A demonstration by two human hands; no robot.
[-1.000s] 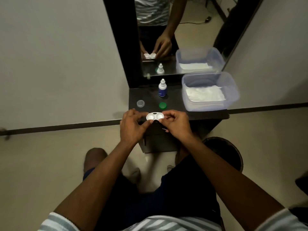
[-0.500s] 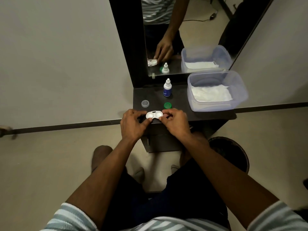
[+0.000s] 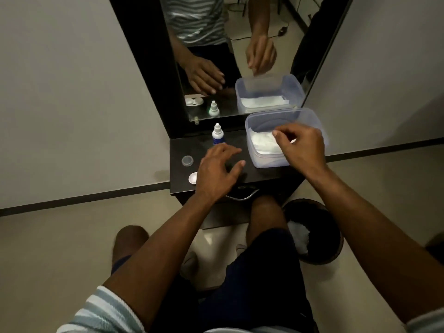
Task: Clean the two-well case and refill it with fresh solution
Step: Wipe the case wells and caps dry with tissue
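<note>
— which step was that, from where you stood?

— the wiping step, i'd say, just starting. the two-well case (image 3: pixel 193 178) lay on the dark shelf (image 3: pixel 249 173) near the front edge, caps off, mostly hidden under the left hand (image 3: pixel 217 174). that hand hovered over it with fingers spread, holding nothing. the right hand (image 3: pixel 299 150) was reaching into the clear plastic tub (image 3: pixel 258 118), fingertips (image 3: pixel 275 134) drawn together over the white tissues (image 3: pixel 263 144); whether a sheet was already pinched i couldn't tell.

— and next?

— my guess was lifting a single tissue out, then picking the case back up to dry both wells before any solution went in.

— what was there, counted?

— one case, one solution bottle (image 3: pixel 217 135) standing upright behind the left hand, one tub of tissues. one clear cap (image 3: pixel 187 161) lay at the shelf's left. a second cap i couldn't see; it may have been under the hand. one dark bin (image 3: pixel 312 229) on the floor to the right had white scrap in it. the mirror (image 3: pixel 216 44) only doubled things.
</note>
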